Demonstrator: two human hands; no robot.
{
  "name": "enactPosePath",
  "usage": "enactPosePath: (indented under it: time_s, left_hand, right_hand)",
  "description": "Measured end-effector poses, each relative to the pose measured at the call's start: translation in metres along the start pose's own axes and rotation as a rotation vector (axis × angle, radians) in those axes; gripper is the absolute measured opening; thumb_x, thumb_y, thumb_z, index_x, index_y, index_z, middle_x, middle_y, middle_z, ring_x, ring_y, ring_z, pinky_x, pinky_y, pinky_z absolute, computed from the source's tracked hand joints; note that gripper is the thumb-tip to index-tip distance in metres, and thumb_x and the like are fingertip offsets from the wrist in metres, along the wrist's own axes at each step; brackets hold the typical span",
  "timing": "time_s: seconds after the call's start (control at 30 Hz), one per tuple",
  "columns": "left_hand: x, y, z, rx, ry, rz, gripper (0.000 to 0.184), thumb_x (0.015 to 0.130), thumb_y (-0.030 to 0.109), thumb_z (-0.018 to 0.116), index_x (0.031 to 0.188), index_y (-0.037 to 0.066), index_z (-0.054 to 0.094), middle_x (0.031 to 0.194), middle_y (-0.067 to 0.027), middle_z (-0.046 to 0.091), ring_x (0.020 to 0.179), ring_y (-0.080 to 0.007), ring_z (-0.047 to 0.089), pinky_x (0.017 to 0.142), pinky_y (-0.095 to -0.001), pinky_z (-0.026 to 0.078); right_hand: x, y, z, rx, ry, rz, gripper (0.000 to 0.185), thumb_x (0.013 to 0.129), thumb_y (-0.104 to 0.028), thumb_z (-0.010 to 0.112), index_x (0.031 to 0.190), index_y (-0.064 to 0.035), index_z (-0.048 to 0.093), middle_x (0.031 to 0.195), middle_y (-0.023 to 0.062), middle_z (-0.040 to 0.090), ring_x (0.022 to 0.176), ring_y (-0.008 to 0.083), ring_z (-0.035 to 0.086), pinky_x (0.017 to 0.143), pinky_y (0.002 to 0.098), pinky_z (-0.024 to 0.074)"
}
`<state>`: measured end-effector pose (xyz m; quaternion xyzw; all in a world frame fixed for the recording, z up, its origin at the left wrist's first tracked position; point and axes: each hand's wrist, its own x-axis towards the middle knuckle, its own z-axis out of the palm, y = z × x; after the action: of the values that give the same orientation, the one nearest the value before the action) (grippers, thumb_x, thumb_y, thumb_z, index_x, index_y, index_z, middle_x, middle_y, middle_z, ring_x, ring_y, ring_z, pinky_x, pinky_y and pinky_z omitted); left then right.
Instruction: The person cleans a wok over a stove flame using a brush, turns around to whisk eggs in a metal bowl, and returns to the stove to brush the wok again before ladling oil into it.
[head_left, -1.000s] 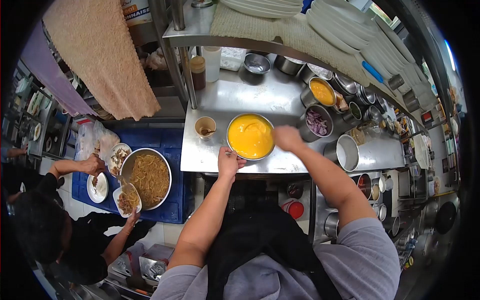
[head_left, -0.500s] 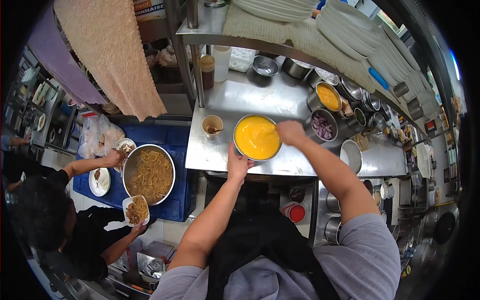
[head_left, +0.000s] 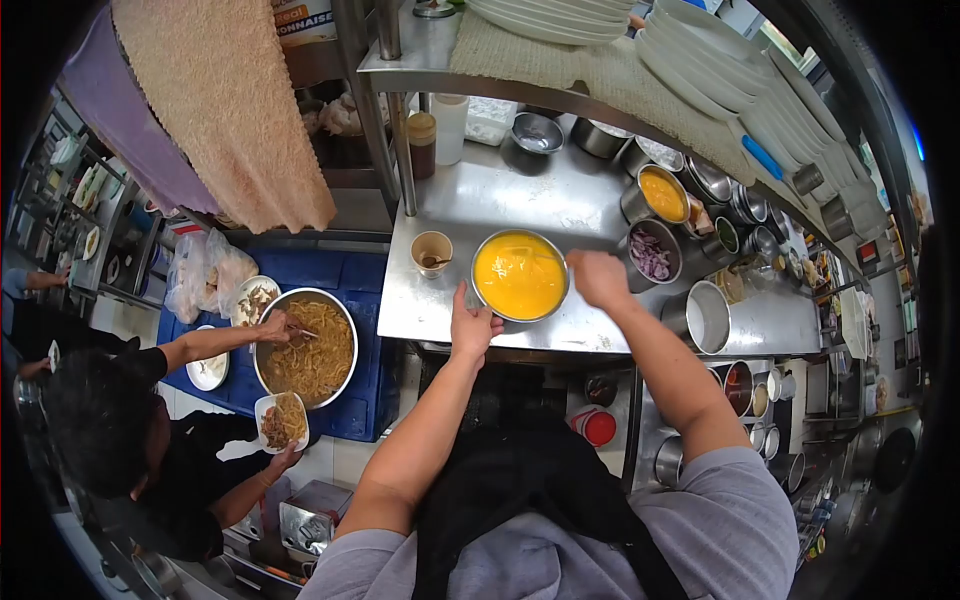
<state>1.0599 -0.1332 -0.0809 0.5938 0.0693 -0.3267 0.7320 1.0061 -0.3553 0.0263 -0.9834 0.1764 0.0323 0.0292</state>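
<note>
A metal bowl (head_left: 497,307) of yellow liquid that looks like beaten egg (head_left: 515,280) sits near the counter's front edge. My left hand (head_left: 472,326) grips its near left rim, thumb up against the side. My right hand (head_left: 600,279) is closed just off the bowl's right rim. It holds a thin utensil that dips into the yellow liquid; its kind is not clear. A paper cup (head_left: 431,250) with something brown inside stands left of the bowl.
Right of the bowl are a pot of chopped red onion (head_left: 651,252), a pot of orange-yellow liquid (head_left: 663,195) and an upright metal pot (head_left: 700,318). A shelf with stacked plates (head_left: 700,60) overhangs the counter. At left, a co-worker handles a large bowl of noodles (head_left: 318,352).
My right hand has moved slightly right and down, with the utensil still in the yellow liquid. My left hand keeps its grip. The co-worker's hand has reached into the noodle bowl.
</note>
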Motion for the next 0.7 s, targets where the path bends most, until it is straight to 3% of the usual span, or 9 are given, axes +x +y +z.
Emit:
enactPosePath:
  time_s: [0.1,0.17,0.27,0.3,0.37,0.43,0.5,0.63,0.7]
  left_hand:
    - [-0.011,0.003,0.015,0.017,-0.059,-0.106,0.078,0.094,-0.006,0.052,0.155,0.019,0.011,0.097,-0.0139,0.056,0.074,-0.0188,0.067,0.063,-0.0316,0.060]
    - [-0.013,0.001,0.018,0.019,-0.056,-0.106,0.081,0.093,-0.007,0.054,0.155,0.019,0.008,0.098,-0.0143,0.056,0.076,-0.0198,0.068,0.065,-0.0322,0.061]
    - [-0.006,0.001,0.016,-0.012,-0.072,-0.062,0.081,0.093,-0.004,0.056,0.155,0.018,0.009,0.097,-0.0150,0.059,0.074,-0.0199,0.067,0.063,-0.0319,0.060]
    - [-0.003,0.003,0.016,-0.017,-0.053,-0.055,0.081,0.093,-0.004,0.056,0.155,0.018,0.009,0.097,-0.0150,0.059,0.074,-0.0199,0.067,0.063,-0.0319,0.060]
    - [0.002,0.002,0.012,0.018,-0.049,-0.050,0.078,0.093,-0.002,0.057,0.155,0.016,0.013,0.093,-0.0141,0.060,0.073,-0.0185,0.066,0.062,-0.0301,0.059]
    - [0.006,-0.004,0.007,-0.009,-0.047,-0.019,0.074,0.093,0.000,0.058,0.154,0.015,0.018,0.090,-0.0132,0.061,0.070,-0.0168,0.066,0.059,-0.0287,0.058]
    - [0.007,-0.008,0.004,-0.048,-0.053,-0.020,0.074,0.093,-0.001,0.057,0.154,0.015,0.019,0.092,-0.0134,0.062,0.068,-0.0159,0.065,0.058,-0.0285,0.058]
    - [-0.005,-0.008,0.009,-0.072,-0.009,-0.039,0.074,0.094,0.000,0.056,0.155,0.015,0.017,0.096,-0.0150,0.062,0.072,-0.0181,0.067,0.060,-0.0290,0.058]
    - [-0.012,-0.009,0.009,-0.069,-0.003,-0.050,0.075,0.094,0.000,0.056,0.155,0.015,0.014,0.096,-0.0153,0.062,0.073,-0.0190,0.068,0.061,-0.0295,0.059]
  right_hand:
    - [-0.020,0.003,0.041,-0.118,-0.191,-0.205,0.021,0.084,-0.017,0.057,0.099,-0.0122,0.070,0.092,0.0165,0.071,0.086,0.0355,0.070,0.073,0.0498,0.0540]
    - [-0.013,-0.003,0.006,-0.153,-0.256,-0.244,0.021,0.083,-0.016,0.057,0.100,-0.0128,0.071,0.093,0.0166,0.072,0.088,0.0357,0.070,0.074,0.0495,0.0541]
    - [-0.007,0.001,-0.015,0.054,0.005,0.083,0.023,0.088,-0.018,0.052,0.100,-0.0135,0.071,0.093,0.0156,0.071,0.089,0.0372,0.068,0.075,0.0502,0.0532]
    - [-0.011,0.000,-0.004,0.058,0.005,0.062,0.023,0.088,-0.018,0.052,0.100,-0.0135,0.071,0.093,0.0156,0.071,0.089,0.0372,0.068,0.075,0.0502,0.0532]
    - [-0.019,0.002,0.027,-0.173,-0.244,-0.183,0.024,0.087,-0.018,0.051,0.101,-0.0151,0.070,0.092,0.0170,0.071,0.088,0.0373,0.068,0.074,0.0514,0.0536]
    - [-0.009,0.021,0.027,-0.005,-0.114,-0.232,0.024,0.087,-0.017,0.051,0.100,-0.0142,0.070,0.090,0.0163,0.071,0.087,0.0365,0.069,0.075,0.0509,0.0535]
    - [-0.008,0.006,-0.003,0.042,0.066,-0.041,0.023,0.086,-0.017,0.053,0.100,-0.0132,0.071,0.090,0.0150,0.072,0.088,0.0350,0.069,0.077,0.0496,0.0535]
    - [-0.010,-0.008,0.024,-0.263,-0.216,-0.108,0.023,0.087,-0.018,0.054,0.100,-0.0142,0.072,0.092,0.0150,0.071,0.089,0.0359,0.068,0.078,0.0486,0.0535]
    - [-0.003,0.000,0.015,0.061,-0.161,-0.228,0.023,0.088,-0.020,0.055,0.102,-0.0139,0.072,0.093,0.0160,0.071,0.088,0.0372,0.068,0.077,0.0499,0.0532]
